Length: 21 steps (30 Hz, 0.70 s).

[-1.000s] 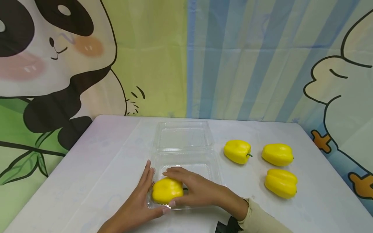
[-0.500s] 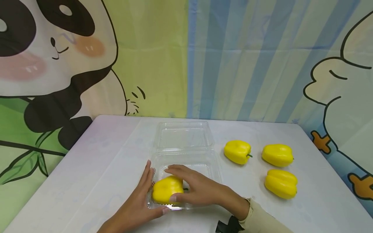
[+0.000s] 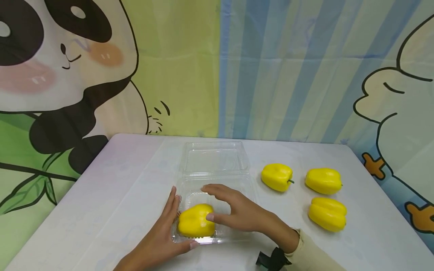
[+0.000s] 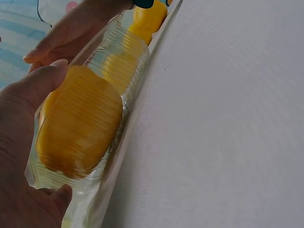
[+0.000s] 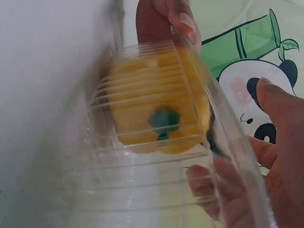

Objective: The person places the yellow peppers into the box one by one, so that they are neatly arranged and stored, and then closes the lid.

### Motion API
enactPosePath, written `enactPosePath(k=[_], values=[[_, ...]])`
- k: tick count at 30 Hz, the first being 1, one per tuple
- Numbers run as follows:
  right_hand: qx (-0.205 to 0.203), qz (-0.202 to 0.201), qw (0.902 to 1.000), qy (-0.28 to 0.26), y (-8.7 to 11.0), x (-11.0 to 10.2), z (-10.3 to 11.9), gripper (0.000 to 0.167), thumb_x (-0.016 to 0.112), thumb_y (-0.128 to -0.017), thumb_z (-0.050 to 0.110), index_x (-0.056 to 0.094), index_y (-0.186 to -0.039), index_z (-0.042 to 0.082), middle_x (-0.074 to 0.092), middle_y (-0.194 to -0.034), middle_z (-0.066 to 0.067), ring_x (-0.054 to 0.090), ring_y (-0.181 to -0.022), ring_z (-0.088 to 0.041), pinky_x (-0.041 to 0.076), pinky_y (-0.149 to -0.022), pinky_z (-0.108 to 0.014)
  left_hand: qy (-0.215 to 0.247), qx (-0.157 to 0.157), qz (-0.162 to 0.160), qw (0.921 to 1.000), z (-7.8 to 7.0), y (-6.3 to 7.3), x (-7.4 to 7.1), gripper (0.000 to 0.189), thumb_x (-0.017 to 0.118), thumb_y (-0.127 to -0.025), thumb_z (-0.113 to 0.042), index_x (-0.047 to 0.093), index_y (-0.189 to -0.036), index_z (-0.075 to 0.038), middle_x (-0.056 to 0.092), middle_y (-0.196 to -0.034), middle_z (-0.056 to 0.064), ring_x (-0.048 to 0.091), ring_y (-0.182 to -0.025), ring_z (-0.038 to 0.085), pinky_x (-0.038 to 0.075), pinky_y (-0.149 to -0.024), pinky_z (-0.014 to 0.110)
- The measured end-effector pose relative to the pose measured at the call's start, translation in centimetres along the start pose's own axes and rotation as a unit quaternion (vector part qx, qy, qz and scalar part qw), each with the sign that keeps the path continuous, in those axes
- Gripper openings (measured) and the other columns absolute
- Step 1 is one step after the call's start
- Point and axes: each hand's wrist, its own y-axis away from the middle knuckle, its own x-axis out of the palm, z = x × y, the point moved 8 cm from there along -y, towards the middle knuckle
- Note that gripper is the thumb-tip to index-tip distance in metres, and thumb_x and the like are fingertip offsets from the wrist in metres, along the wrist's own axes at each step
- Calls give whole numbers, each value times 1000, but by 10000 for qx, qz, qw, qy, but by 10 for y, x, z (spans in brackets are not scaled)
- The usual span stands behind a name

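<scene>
A yellow bell pepper (image 3: 196,221) lies in the front left of a clear plastic clamshell container (image 3: 234,235), whose lid (image 3: 217,158) is laid back, away from me. My left hand (image 3: 159,237) rests against the container's front left corner, thumb along the front edge and straight fingers along the left side. Above the base, my right hand (image 3: 244,210) has its fingers spread beside the pepper and grips nothing. In the head view its thumb overlaps the pepper's right end; I cannot tell whether they touch. The right wrist view shows the pepper's green stem (image 5: 164,121) through the ribbed wall.
Several more yellow bell peppers lie right of the container: one near its hinge (image 3: 277,177), one farther right (image 3: 323,181) and one in front of that (image 3: 327,214). They stand on a white-covered table (image 3: 112,210) before a cartoon-printed curtain (image 3: 183,67).
My right hand has loosened from the pepper and moved up and to the right. The pepper stays in the container. My left hand has hardly moved.
</scene>
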Motion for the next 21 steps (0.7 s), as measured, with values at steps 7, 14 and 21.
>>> enactPosePath(k=[7, 14, 21], values=[[-223, -211, 9995, -59, 7, -10, 0, 56, 62, -97, 34, 43, -147, 17, 42, -149, -1, 44, -131, -17, 43, -103, -34, -68, -138, 55, 9999, 0, -1, 1, 120, 82, -72, -53, 10, -156, -7, -14, -161, -11, 47, -129, 33, 38, -101, 59], [-280, -641, 9970, -321, 24, -29, -5, 51, 64, -96, 22, 47, -143, 13, 46, -144, -2, 50, -126, -25, 44, -101, -36, -121, -145, 42, 9998, 0, 0, 2, 122, 81, -71, -55, 11, -156, -4, -14, -161, -9, 48, -127, 31, 37, -102, 57], [-189, -975, 9947, -276, 37, -48, -9, 52, 66, -94, 16, 48, -143, 9, 47, -144, -5, 52, -124, -24, 44, -100, -35, -178, -88, -26, 9998, 1, 0, 2, 121, 80, -71, -57, 9, -157, -10, -13, -161, -11, 49, -127, 29, 37, -102, 57]])
